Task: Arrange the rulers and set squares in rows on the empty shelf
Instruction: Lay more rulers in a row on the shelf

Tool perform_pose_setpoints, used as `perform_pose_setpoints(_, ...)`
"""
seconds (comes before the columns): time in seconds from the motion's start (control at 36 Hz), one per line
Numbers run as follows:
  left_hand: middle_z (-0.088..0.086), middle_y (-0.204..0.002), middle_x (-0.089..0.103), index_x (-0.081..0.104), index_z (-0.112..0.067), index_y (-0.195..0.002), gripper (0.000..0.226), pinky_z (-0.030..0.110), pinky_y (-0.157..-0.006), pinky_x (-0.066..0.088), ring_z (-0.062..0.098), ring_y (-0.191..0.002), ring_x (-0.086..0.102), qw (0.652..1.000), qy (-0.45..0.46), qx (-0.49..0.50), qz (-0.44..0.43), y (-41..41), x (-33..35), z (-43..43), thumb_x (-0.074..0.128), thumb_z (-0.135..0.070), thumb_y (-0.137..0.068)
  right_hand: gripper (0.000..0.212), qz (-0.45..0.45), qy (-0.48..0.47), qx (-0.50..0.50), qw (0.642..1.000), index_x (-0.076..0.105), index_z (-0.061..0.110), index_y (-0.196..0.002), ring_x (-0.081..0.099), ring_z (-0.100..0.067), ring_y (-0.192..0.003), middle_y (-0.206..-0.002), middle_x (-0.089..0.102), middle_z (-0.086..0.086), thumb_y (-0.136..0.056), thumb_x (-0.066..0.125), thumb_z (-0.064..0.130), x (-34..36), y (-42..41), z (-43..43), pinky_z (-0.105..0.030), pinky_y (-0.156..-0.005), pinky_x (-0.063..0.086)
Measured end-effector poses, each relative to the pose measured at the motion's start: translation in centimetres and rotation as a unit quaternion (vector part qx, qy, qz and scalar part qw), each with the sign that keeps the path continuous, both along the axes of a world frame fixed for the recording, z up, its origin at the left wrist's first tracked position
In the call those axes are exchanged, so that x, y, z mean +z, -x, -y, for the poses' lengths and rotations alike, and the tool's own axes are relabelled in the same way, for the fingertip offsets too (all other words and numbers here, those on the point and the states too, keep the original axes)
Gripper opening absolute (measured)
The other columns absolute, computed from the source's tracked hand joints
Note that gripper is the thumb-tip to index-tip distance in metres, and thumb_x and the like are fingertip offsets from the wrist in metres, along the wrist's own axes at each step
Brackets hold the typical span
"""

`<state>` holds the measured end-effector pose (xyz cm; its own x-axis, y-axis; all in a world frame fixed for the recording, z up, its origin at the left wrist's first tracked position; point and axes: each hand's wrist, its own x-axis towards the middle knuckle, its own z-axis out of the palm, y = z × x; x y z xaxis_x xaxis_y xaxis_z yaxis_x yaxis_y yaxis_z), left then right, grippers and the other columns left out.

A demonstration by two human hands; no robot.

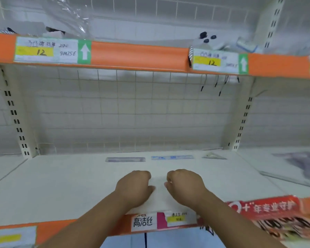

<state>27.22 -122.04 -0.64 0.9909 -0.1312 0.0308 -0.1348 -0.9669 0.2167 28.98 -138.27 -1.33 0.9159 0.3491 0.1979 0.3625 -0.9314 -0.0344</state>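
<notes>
White shelf point(61, 185) carries 2 rulers point(125, 159) and 1 set square point(214, 156) in a row along its back edge. Nearer its front edge, the left hand point(134, 187) and right hand point(184, 186) rest with fingers point(168, 185) curled shut, gripping nothing visible.

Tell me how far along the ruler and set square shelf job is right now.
Done: one row sits at the back of the shelf, a grey ruler, a blue ruler and a set square. In hand: the left hand and right hand rest curled near the front; whether they hold anything is unclear. Left: the front area is bare, and blurred items lie to the right.
</notes>
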Motion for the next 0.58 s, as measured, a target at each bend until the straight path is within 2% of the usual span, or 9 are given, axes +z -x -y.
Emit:
perform_pose_setpoints(0.06, -0.001, -0.126, 0.059, 0.054, -0.020, -0.128, 0.040, 0.032, -0.093, 0.047, 0.017, -0.114, 0.055, 1.000, 0.000, -0.028, -0.002, -0.2, 0.0, 2.4, 0.048, -0.043, -0.096, 0.030, -0.002, 0.000, -0.024, 1.000, 0.060, 0.013, -0.103, 0.058, -0.024, -0.090, -0.102, 0.063, -0.006, -0.099, 0.039, 0.035, 0.2, 0.8, 2.4, -0.027, -0.068, 0.035)
perform_pose_setpoints(0.14, 0.000, -0.127, 0.058, 0.053, -0.019, -0.128, 0.041, 0.033, -0.094, 0.047, 0.018, -0.115, 0.054, 0.997, -0.004, -0.072, -0.007, -0.1, 0.2, 6.4, 0.047, -0.043, -0.096, 0.029, 0.003, 0.001, -0.063, 0.998, 0.060, 0.012, -0.099, 0.049, -0.022, -0.079, -0.097, 0.063, -0.006, -0.099, 0.040, 0.033, 0.6, 2.2, 6.1, -0.027, -0.067, 0.035)
perform_pose_setpoints(0.19, 0.001, -0.126, 0.058, 0.053, -0.019, -0.128, 0.040, 0.033, -0.094, 0.047, 0.019, -0.115, 0.054, 0.995, -0.008, -0.094, -0.009, 0.0, 0.4, 9.1, 0.047, -0.043, -0.097, 0.027, 0.009, -0.001, -0.089, 0.996, 0.060, 0.012, -0.097, 0.049, -0.022, -0.078, -0.092, 0.061, -0.005, -0.098, 0.041, 0.033, 0.8, 3.0, 8.6, -0.028, -0.066, 0.036)
perform_pose_setpoints(0.31, 0.001, -0.124, 0.059, 0.054, -0.019, -0.126, 0.039, 0.033, -0.090, 0.047, 0.020, -0.113, 0.055, 0.992, -0.026, -0.127, -0.004, 0.4, 0.8, 14.6, 0.047, -0.044, -0.096, 0.028, 0.017, 0.000, -0.128, 0.992, 0.060, 0.014, -0.102, 0.059, -0.025, -0.092, -0.101, 0.064, -0.005, -0.097, 0.042, 0.035, 1.0, 4.3, 13.8, -0.028, -0.067, 0.038)
perform_pose_setpoints(0.44, 0.001, -0.122, 0.060, 0.055, -0.018, -0.124, 0.038, 0.033, -0.087, 0.046, 0.021, -0.112, 0.055, 0.988, -0.033, -0.152, 0.001, 1.0, 1.2, 21.2, 0.047, -0.043, -0.097, 0.028, 0.011, 0.001, -0.158, 0.987, 0.060, 0.014, -0.105, 0.060, -0.025, -0.095, -0.104, 0.064, -0.005, -0.097, 0.043, 0.034, 1.4, 5.6, 20.4, -0.030, -0.069, 0.040)
perform_pose_setpoints(0.58, 0.002, -0.121, 0.060, 0.056, -0.017, -0.122, 0.037, 0.033, -0.088, 0.046, 0.021, -0.113, 0.054, 0.986, -0.026, -0.164, 0.003, 1.3, 1.2, 28.0, 0.049, -0.042, -0.096, 0.019, 0.007, 0.007, -0.168, 0.986, 0.049, 0.014, -0.084, 0.053, -0.024, -0.078, -0.083, 0.052, -0.003, -0.095, 0.045, 0.030, 1.6, 6.5, 27.5, -0.029, -0.057, 0.034)
